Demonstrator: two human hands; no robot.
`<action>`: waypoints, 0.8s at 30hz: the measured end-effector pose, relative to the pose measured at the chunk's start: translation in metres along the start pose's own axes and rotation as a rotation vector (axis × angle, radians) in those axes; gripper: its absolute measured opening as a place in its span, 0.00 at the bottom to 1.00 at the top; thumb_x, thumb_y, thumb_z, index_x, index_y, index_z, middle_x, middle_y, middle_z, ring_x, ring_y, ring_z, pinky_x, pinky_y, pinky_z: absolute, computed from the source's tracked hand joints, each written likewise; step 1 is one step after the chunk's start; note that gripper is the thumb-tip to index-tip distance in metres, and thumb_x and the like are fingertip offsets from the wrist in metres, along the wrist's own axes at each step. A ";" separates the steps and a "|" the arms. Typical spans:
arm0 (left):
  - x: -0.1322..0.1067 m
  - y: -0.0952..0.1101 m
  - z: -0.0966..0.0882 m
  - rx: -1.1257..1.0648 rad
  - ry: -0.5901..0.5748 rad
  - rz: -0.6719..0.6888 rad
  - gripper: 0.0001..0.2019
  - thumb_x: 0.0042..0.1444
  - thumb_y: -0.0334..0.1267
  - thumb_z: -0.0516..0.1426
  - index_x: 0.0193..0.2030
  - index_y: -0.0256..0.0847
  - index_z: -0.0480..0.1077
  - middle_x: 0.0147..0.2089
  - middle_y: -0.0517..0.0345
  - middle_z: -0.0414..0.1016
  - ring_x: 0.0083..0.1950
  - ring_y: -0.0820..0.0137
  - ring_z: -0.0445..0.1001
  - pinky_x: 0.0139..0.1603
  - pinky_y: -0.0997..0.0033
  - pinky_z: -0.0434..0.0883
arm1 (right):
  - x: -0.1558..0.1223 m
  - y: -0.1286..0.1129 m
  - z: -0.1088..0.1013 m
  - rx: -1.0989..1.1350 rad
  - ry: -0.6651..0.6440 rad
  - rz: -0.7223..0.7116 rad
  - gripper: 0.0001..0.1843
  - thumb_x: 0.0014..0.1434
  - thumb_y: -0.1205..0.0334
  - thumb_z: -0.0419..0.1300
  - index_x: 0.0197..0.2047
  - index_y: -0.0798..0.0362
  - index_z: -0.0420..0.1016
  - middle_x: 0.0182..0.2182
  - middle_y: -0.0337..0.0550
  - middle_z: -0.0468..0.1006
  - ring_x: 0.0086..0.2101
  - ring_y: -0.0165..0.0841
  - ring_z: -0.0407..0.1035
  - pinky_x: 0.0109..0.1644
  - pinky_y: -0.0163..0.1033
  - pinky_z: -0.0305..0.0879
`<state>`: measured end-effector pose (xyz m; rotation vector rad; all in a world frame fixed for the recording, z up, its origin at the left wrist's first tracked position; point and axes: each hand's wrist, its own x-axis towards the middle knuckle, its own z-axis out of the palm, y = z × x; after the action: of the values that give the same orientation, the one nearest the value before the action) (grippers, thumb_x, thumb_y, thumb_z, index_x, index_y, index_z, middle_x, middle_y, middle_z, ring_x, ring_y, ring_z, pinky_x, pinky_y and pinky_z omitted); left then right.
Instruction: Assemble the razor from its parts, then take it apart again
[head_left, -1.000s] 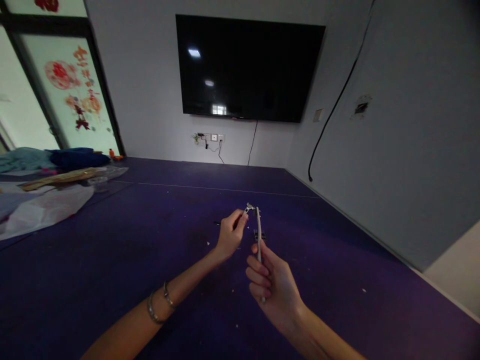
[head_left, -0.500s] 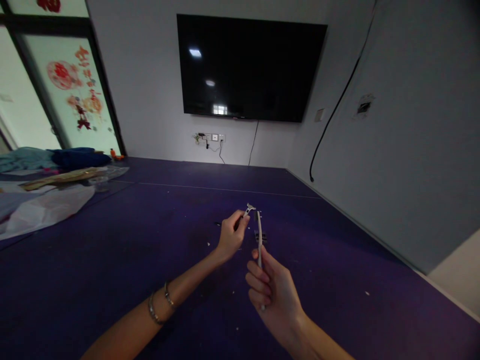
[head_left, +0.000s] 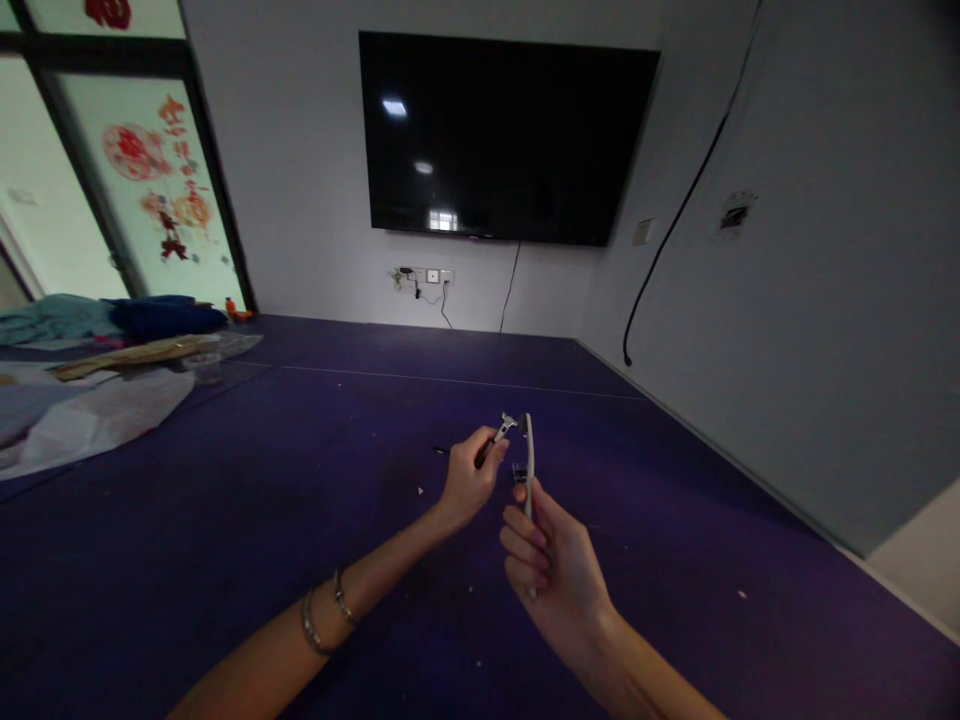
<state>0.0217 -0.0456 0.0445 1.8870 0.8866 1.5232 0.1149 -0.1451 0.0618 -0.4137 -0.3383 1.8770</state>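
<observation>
My right hand is closed around the lower part of a thin white stick-like handle that stands upright in front of me. My left hand pinches a small metal and dark piece and holds its tip against the top of the handle. Two bracelets sit on my left wrist. A small dark object lies on the purple floor just behind the handle.
Purple carpet covers the floor, with small white specks scattered on it. A large black TV hangs on the far wall above a wall socket. Plastic sheets, a wooden board and blue cloth lie at the left by a glass door.
Both hands and the handle have shifted slightly to the right. The small piece in my left hand has closed in on the top of the handle.
</observation>
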 end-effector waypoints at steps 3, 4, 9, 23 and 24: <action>-0.001 0.000 0.001 0.002 -0.023 -0.012 0.14 0.58 0.46 0.50 0.30 0.37 0.66 0.24 0.65 0.59 0.25 0.76 0.56 0.27 0.76 0.54 | 0.005 -0.004 0.003 -0.006 -0.003 -0.018 0.10 0.51 0.60 0.61 0.28 0.54 0.65 0.14 0.25 0.47 0.13 0.17 0.37 0.14 0.24 0.32; -0.001 0.000 0.001 0.003 -0.024 -0.012 0.14 0.58 0.46 0.50 0.30 0.37 0.66 0.23 0.65 0.59 0.25 0.76 0.56 0.27 0.76 0.54 | 0.005 -0.002 0.003 -0.011 0.001 -0.017 0.10 0.51 0.59 0.62 0.28 0.54 0.65 0.14 0.25 0.47 0.13 0.17 0.37 0.14 0.24 0.32; 0.003 -0.001 -0.002 -0.018 0.008 -0.012 0.14 0.58 0.46 0.50 0.29 0.37 0.65 0.23 0.65 0.56 0.25 0.77 0.54 0.26 0.76 0.54 | -0.007 0.010 0.002 -0.022 0.024 0.028 0.12 0.48 0.58 0.64 0.29 0.53 0.64 0.14 0.25 0.47 0.13 0.17 0.37 0.13 0.25 0.33; 0.018 -0.016 -0.005 -0.257 -0.220 -0.194 0.17 0.60 0.52 0.44 0.38 0.39 0.63 0.23 0.67 0.57 0.19 0.79 0.58 0.19 0.79 0.62 | 0.034 -0.070 -0.003 -0.571 -0.066 -0.368 0.12 0.53 0.51 0.59 0.32 0.51 0.66 0.18 0.29 0.59 0.15 0.21 0.49 0.17 0.27 0.45; 0.018 -0.016 -0.006 -0.285 -0.234 -0.214 0.17 0.60 0.52 0.45 0.38 0.39 0.63 0.24 0.67 0.58 0.19 0.79 0.58 0.18 0.80 0.62 | 0.039 -0.077 -0.009 -0.661 -0.053 -0.402 0.13 0.52 0.50 0.60 0.32 0.52 0.67 0.19 0.30 0.61 0.17 0.21 0.52 0.18 0.28 0.48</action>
<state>0.0163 -0.0211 0.0442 1.6639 0.6994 1.2015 0.1719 -0.0829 0.0818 -0.6786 -1.0105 1.3498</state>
